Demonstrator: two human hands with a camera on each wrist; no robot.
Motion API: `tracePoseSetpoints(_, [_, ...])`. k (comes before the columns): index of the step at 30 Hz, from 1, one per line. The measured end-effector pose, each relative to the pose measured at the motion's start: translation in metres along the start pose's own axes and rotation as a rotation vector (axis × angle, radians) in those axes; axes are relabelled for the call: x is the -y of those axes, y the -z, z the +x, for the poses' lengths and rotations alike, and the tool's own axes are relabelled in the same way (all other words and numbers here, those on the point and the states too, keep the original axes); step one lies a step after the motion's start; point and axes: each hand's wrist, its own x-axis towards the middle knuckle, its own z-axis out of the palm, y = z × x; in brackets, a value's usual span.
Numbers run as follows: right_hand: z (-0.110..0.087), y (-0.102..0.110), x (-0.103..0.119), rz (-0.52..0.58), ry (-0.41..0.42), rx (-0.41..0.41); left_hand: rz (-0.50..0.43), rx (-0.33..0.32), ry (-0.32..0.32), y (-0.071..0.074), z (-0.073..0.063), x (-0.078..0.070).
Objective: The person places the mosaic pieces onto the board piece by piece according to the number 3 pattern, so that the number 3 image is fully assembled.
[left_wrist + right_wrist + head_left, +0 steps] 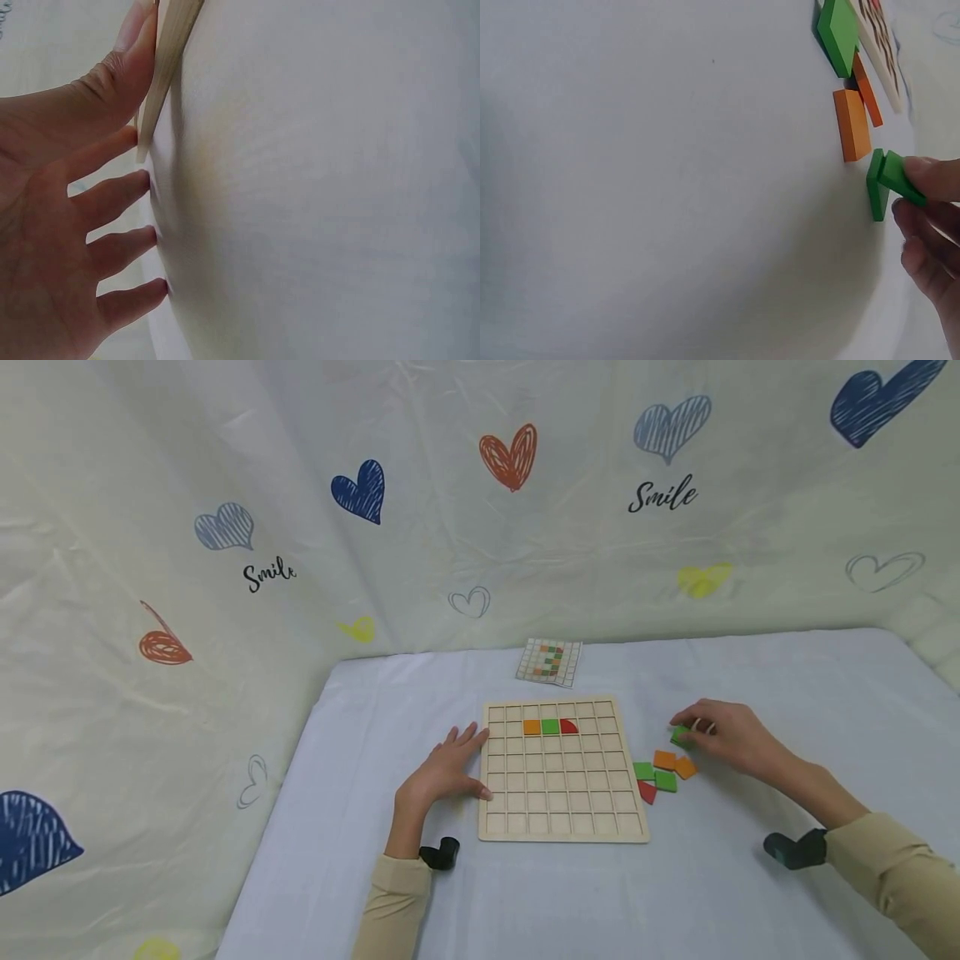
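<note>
Risk, likely: right of the grid board (pixel 558 783), your pinched green tile (pixel 898 178) may knock or drag the second green tile (pixel 877 196) hard by it; contact unclear. Board may shift if your left hand (pixel 442 771) shoves. That hand: fingers spread, touching board's left edge, grasping nothing. Your right hand (pixel 723 739): thumb and fingers nearly together, pinching the tile; loose orange tiles (pixel 664 760) lie nearer the board.
</note>
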Motion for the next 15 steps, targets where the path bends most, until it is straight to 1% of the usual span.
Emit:
tracePoseSetpoints(4, [0.0014,0.0007,0.0035,0.034,-0.024,0.021,0.004,0.001,0.004,0.0,0.0005,-0.0006])
tracePoseSetpoints(9, [0.0032,-0.001,0.0068,0.065,-0.044,0.027,0.006,0.002,0.009,-0.0001,0.0007,0.0002])
tracePoseSetpoints(15, [0.0048,-0.0038,0.0099,0.105,-0.059,0.041,0.001,0.003,-0.003,0.0001,0.0007,0.0016])
